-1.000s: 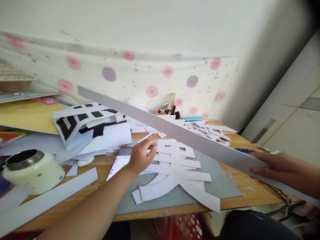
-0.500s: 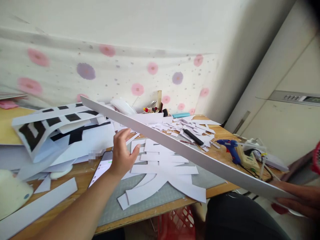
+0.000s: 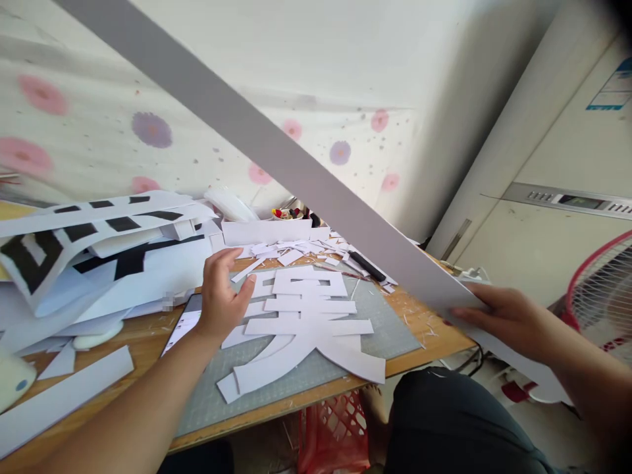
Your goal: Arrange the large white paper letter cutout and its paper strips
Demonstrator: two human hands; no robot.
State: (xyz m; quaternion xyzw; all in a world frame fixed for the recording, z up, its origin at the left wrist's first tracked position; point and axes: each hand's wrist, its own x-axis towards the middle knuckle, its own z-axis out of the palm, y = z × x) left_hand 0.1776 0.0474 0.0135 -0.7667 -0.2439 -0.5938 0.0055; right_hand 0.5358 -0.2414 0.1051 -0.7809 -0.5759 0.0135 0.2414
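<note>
I judge this a holding step: my right hand [image 3: 516, 322] pinches the long paper strip [image 3: 296, 164], slanting up and across; any shift calls for a steady grip. My left hand [image 3: 217, 303] is loosely open, beside the white cut-out [image 3: 316, 332] on the mat [image 3: 395, 329], below the strip.

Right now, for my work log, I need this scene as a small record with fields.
right hand: grips a long white strip, slanted up to the left
left hand: open, nothing held, by the layered white cut-outs
under cut-outs: grey mat
left of mat: phone, partly hidden
behind: white scraps, black tool
far right: red-rimmed fan
</note>
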